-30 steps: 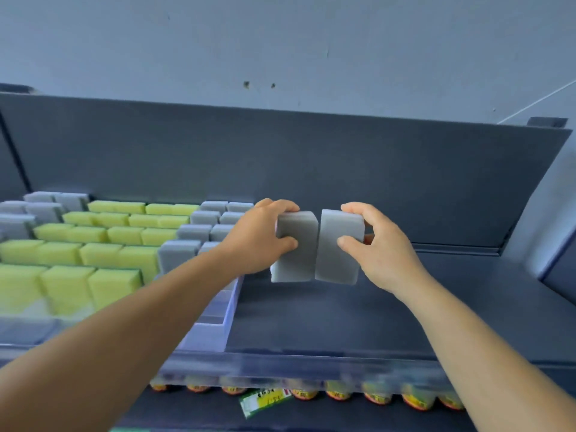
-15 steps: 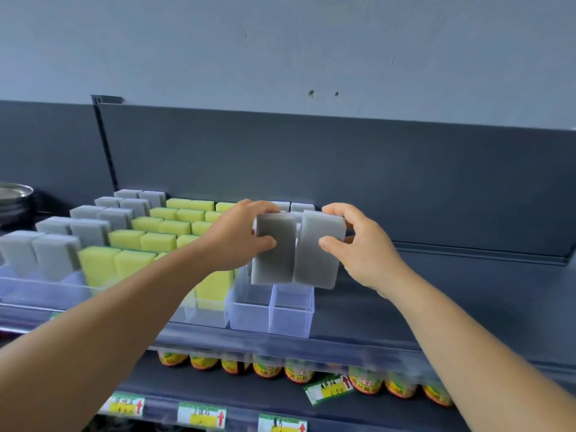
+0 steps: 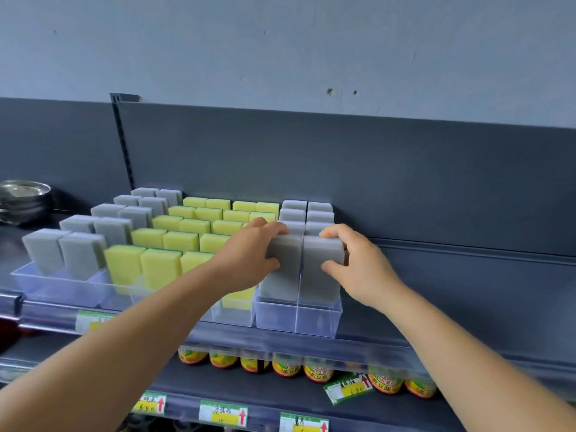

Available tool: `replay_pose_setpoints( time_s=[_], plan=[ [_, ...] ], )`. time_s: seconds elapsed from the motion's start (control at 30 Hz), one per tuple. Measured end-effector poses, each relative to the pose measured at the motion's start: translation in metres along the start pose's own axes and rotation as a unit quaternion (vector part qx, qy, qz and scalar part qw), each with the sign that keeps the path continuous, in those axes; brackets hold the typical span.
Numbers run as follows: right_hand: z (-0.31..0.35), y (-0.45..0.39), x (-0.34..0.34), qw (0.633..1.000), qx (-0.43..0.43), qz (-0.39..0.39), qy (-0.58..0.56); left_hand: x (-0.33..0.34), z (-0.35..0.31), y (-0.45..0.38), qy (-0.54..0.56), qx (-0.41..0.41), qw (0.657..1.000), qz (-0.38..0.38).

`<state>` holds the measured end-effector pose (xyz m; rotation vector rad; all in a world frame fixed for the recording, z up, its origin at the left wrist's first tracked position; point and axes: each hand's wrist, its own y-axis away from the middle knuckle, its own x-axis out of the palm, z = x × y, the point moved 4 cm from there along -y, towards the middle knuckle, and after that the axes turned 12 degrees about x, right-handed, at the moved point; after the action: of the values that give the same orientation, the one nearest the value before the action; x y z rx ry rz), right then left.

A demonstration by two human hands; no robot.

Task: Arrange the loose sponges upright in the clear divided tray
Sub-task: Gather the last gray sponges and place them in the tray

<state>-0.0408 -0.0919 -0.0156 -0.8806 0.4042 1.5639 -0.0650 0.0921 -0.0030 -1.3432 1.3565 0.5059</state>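
Two grey sponges stand upright side by side at the front right corner of the clear divided tray (image 3: pixel 318 319), each lowered into its own compartment with a clear divider between them. The left hand (image 3: pixel 249 260) grips the left grey sponge (image 3: pixel 282 269), fingers curled over its top edge and thumb pressed against its near face. The right hand (image 3: pixel 358 269) grips the right grey sponge (image 3: pixel 322 266) in the same way, fingers hooked over the top right corner and thumb on the front face. Both sponges stick up well above the tray walls, and their lower ends sit inside the compartments, though I cannot tell whether they touch the bottom.

Behind them, more grey sponges (image 3: pixel 307 213) stand in the same two columns, running back towards the dark back panel (image 3: pixel 343 169). To the left, rows of yellow sponges (image 3: pixel 184 226) fill the middle columns, and another block of grey sponges (image 3: pixel 103 226) fills the far left columns, all upright. The tray rests on a dark shelf (image 3: pixel 452 307) with a clear front lip. At the far left a metal bowl (image 3: pixel 23 194) sits on the neighbouring shelf. Below, a row of jars with yellow and red labels (image 3: pixel 318 371) lines the lower shelf, and price tags with red arrows (image 3: pixel 223 414) hang along its edge; one tag (image 3: pixel 347 388) sits crooked among the jars.
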Motion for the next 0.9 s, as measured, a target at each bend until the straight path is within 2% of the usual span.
replay_pose_setpoints(
  time_s=[0.1, 0.43, 0.6, 0.73, 0.9],
  plan=[
    [0.004, 0.004, 0.005, 0.998, -0.019, -0.006, 0.054, 0.005, -0.002, 0.005, -0.049, 0.003, 0.999, 0.017],
    [0.003, 0.012, 0.019, 0.985, 0.021, 0.005, 0.173, 0.03, -0.006, 0.006, -0.2, 0.03, 0.976, 0.083],
    [0.008, 0.013, 0.019, 0.974, 0.02, -0.01, 0.224, 0.027, -0.012, 0.003, -0.245, 0.05, 0.966, 0.066],
    [0.012, 0.021, 0.02, 0.968, -0.006, -0.031, 0.25, 0.033, -0.018, 0.009, -0.236, 0.088, 0.966, 0.052],
    [0.009, 0.023, 0.021, 0.966, -0.017, -0.028, 0.256, 0.037, -0.017, 0.012, -0.227, 0.093, 0.968, 0.053]
  ],
)
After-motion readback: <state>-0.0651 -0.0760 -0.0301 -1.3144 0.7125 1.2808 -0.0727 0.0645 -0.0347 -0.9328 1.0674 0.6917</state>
